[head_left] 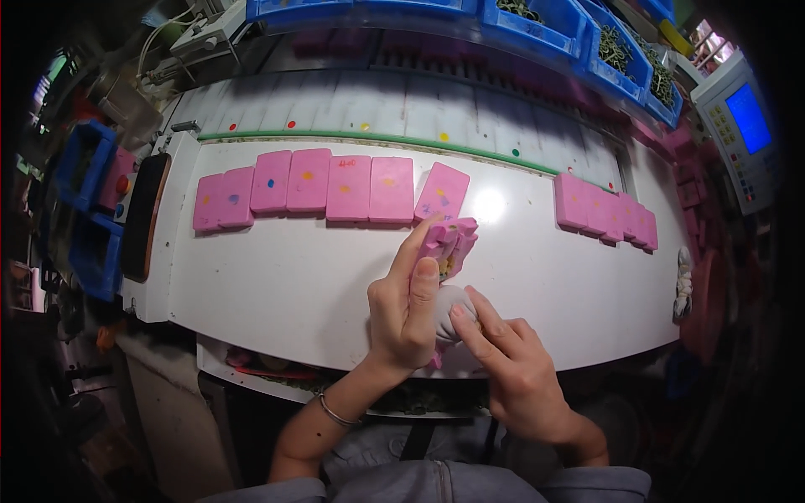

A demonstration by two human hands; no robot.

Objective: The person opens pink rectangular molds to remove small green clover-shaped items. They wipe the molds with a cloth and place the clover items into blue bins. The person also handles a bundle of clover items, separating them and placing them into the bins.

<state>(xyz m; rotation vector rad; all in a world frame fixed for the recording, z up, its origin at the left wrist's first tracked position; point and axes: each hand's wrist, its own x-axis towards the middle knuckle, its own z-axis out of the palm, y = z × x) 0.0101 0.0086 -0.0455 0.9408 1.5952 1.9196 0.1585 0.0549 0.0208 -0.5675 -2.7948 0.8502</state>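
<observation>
Holding a pink piece (458, 241), left hand (401, 325); partly hiding it

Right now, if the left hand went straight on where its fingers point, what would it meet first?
Beyond the pink piece it holds, the left hand would probably first meet the slanted pink block on the white table, though depth is hard to judge.

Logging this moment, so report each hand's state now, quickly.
Left hand: closed, holding a pink piece.
Right hand: touching a grey rounded thing; whether it grips cannot be told.
</observation>
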